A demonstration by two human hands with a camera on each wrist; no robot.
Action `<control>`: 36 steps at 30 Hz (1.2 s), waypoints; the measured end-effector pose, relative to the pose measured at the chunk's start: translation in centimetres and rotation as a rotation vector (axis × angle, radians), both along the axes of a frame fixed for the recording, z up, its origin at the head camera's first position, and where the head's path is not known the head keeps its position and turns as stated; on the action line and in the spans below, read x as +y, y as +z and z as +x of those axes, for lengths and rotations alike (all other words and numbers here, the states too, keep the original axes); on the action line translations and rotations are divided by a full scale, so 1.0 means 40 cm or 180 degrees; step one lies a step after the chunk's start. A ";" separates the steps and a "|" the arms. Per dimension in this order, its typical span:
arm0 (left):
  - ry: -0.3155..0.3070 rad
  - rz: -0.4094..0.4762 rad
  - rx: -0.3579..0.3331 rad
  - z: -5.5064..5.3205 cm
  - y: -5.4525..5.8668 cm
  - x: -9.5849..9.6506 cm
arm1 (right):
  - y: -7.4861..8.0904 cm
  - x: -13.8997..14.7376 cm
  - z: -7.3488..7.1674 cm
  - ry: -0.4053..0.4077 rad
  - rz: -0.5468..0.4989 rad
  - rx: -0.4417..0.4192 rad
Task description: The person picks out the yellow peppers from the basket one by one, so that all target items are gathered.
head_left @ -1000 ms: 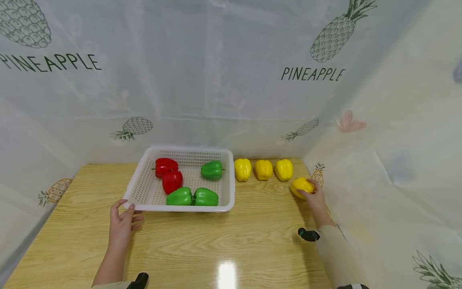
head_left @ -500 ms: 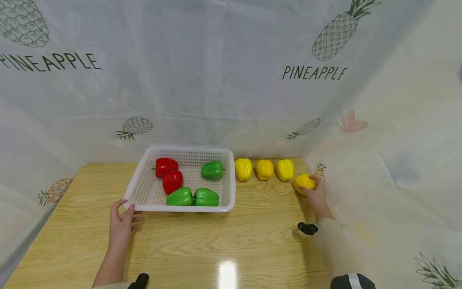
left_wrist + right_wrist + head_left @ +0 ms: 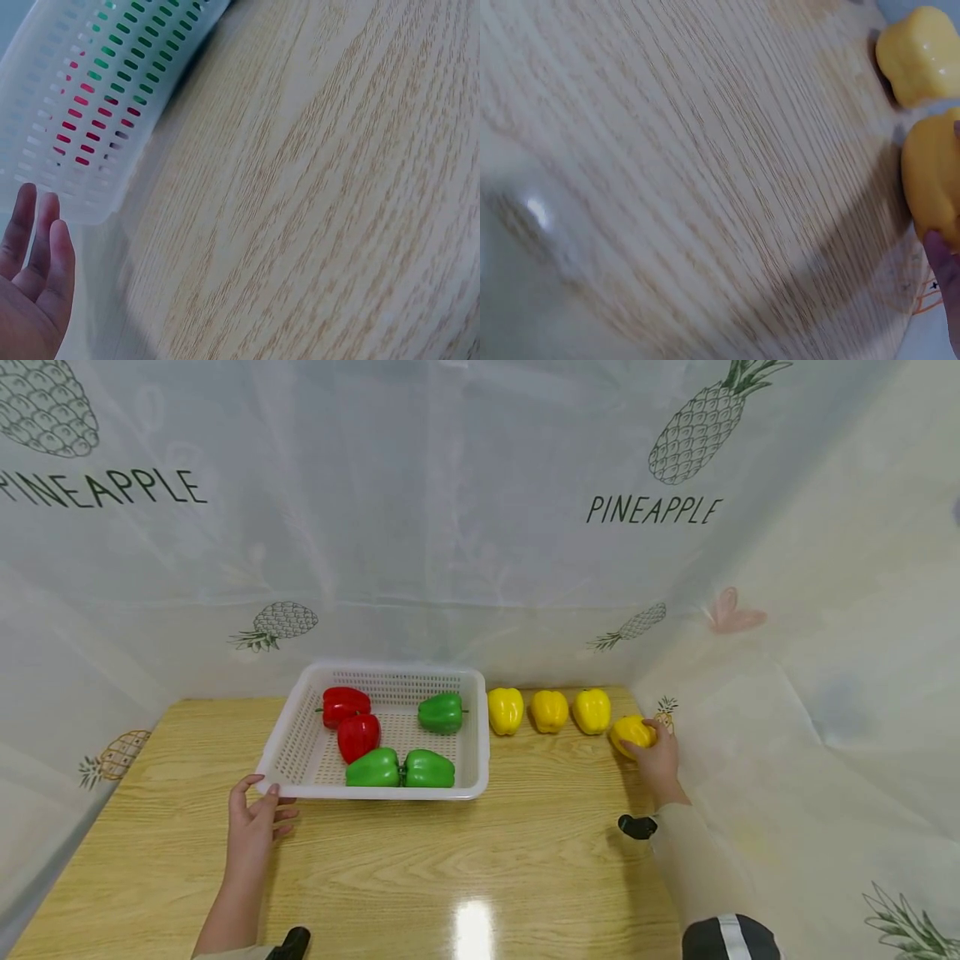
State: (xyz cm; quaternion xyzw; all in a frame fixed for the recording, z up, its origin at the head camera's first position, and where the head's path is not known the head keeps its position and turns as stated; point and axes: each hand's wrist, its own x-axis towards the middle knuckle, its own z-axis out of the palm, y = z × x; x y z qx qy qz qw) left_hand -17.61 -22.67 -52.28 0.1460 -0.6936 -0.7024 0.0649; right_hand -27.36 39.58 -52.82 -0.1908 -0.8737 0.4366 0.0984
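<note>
My left hand (image 3: 251, 818) is at the near left corner of a white plastic basket (image 3: 367, 792), with thumb and index finger pinching the rim. Its other fingers (image 3: 61, 262) extend loosely beside the basket's perforated wall in the left wrist view. Two red bell peppers (image 3: 358, 738) and three green bell peppers (image 3: 429, 769) lie in the basket. Over at the right, my right hand (image 3: 660, 763) grips a yellow bell pepper (image 3: 630, 733) between thumb and fingers. In the right wrist view only the thumb (image 3: 939, 259) and part of this pepper show.
Three more yellow bell peppers (image 3: 549, 712) stand in a row between the basket and the held one, near the table's back edge. The wooden table (image 3: 450, 852) meets a pineapple-print sheet (image 3: 465, 543) at the back and another sheet surface on the right.
My right hand has shifted slightly away from me and to the right with the yellow bell pepper, bringing it closer to the row's end. The left hand and basket have stayed put.
</note>
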 end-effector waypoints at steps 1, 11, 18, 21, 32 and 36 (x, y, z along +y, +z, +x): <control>0.0005 -0.0004 -0.0008 0.000 0.000 0.000 | 0.001 0.000 0.000 0.0011 0.0014 -0.0031; 0.0083 0.0003 -0.0092 -0.005 -0.005 -0.011 | 0.012 0.005 0.001 0.0134 0.0179 -0.0232; 0.0072 0.0019 -0.0062 -0.005 -0.004 -0.012 | 0.008 0.014 -0.014 0.0120 0.0239 -0.0242; 0.0080 0.0008 -0.0064 -0.006 -0.004 -0.011 | 0.007 0.020 -0.024 0.0135 0.0305 -0.0207; 0.0056 0.0028 -0.0065 -0.013 -0.007 -0.002 | 0.020 0.037 -0.044 0.0076 0.0448 -0.0144; 0.0020 -0.0091 -0.0021 -0.008 -0.012 -0.011 | 0.019 0.031 -0.053 0.0067 0.0417 -0.0102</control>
